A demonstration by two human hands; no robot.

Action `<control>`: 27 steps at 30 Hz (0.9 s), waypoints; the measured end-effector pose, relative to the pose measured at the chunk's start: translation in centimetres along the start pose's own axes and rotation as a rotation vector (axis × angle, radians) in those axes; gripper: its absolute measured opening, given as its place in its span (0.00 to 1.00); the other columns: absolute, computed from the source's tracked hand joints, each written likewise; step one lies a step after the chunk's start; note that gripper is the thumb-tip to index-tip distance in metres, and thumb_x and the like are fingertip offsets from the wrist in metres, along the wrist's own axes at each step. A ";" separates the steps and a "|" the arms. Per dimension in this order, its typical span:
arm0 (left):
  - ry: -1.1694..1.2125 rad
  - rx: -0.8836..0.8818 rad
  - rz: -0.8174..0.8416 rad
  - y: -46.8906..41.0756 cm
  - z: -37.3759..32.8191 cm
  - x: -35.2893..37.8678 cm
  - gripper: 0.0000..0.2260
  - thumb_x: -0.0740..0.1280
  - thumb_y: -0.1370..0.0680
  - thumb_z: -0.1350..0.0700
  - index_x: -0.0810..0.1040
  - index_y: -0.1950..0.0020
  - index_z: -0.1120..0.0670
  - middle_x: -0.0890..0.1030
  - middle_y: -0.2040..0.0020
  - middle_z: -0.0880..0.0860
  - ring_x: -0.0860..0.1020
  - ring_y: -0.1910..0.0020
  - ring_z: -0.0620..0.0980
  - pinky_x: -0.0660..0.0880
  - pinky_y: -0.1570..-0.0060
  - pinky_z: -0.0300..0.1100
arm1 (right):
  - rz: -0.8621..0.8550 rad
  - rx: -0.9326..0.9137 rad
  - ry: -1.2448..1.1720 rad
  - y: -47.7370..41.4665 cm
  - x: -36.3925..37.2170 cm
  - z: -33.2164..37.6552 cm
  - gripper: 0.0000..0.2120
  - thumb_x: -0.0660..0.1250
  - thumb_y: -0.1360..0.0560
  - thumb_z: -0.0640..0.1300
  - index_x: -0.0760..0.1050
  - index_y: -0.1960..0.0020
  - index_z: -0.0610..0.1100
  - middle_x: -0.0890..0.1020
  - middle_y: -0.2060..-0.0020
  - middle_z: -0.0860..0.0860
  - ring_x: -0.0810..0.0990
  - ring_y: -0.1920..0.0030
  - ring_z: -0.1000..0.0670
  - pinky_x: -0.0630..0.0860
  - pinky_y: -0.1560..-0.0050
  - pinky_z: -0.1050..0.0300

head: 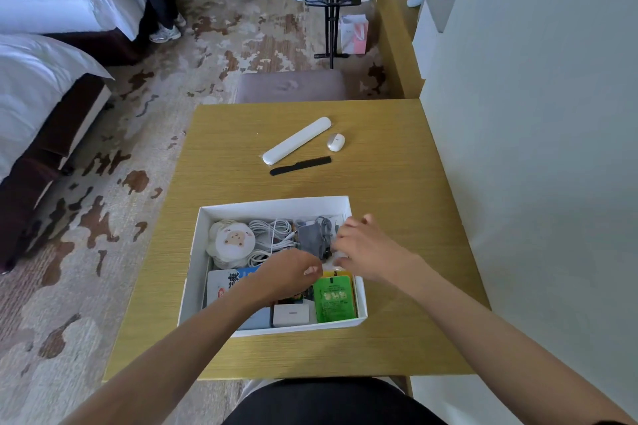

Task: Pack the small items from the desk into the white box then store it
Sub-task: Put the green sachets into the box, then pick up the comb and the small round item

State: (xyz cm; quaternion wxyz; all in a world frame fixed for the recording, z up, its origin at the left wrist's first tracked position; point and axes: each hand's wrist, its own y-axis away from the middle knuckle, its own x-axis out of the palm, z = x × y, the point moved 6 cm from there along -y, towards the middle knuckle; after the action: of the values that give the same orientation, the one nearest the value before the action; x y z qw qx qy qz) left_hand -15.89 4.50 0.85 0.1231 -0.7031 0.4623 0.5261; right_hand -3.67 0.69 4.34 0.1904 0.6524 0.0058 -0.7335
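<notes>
Here, white box near desk edge.

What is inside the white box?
White cables, a grey pouch, round bear-face pads, a green packet, a small white case. The left hand and right hand hide the middle.

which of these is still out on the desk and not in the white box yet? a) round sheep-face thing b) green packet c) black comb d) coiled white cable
c: the black comb lies on the bare desk beyond the white box, next to a long white case; the other three sit inside the box.
</notes>
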 end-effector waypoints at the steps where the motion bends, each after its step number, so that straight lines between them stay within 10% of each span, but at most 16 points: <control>1: 0.017 -0.003 -0.023 -0.1 0.0 -0.7 0.09 0.61 0.21 0.52 0.81 0.49 0.49 0.84 0.50 0.49 0.80 0.53 0.48 0.76 0.54 0.43 | -0.056 -0.005 -0.051 0.0 -0.5 -0.5 0.15 0.62 0.21 0.53 0.77 0.39 0.48 0.77 0.44 0.52 0.70 0.38 0.50 0.61 0.36 0.47; 11: 0.182 -0.050 -0.414 -3.0 1.2 -11.1 0.09 0.62 0.21 0.54 0.79 0.45 0.51 0.82 0.55 0.47 0.79 0.62 0.44 0.77 0.63 0.40 | -0.357 0.180 -0.464 -2.5 -5.3 -6.7 0.16 0.64 0.21 0.48 0.74 0.35 0.46 0.77 0.42 0.53 0.78 0.48 0.53 0.77 0.43 0.52; 21: 0.167 -0.247 -0.192 -13.8 11.0 -11.6 0.09 0.60 0.21 0.51 0.78 0.46 0.47 0.82 0.47 0.49 0.80 0.57 0.50 0.79 0.51 0.49 | -0.236 0.404 -0.613 -12.6 -2.9 -13.8 0.13 0.60 0.19 0.41 0.75 0.37 0.46 0.76 0.37 0.48 0.77 0.46 0.56 0.70 0.49 0.63; 27: -0.084 -0.155 -0.069 -19.8 14.7 -9.3 0.17 0.58 0.22 0.59 0.70 0.33 0.52 0.74 0.36 0.51 0.74 0.40 0.53 0.76 0.49 0.50 | -0.144 0.449 -0.427 -20.2 -0.8 -18.5 0.24 0.60 0.21 0.35 0.64 0.27 0.43 0.63 0.26 0.46 0.66 0.29 0.44 0.66 0.38 0.55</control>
State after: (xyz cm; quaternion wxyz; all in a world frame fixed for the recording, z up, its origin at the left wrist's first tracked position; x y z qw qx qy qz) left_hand -9.82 29.73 -3.52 0.1060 -0.7034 0.3901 0.5847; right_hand 8.26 24.38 -2.47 -0.0141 0.5072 -0.1501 -0.8486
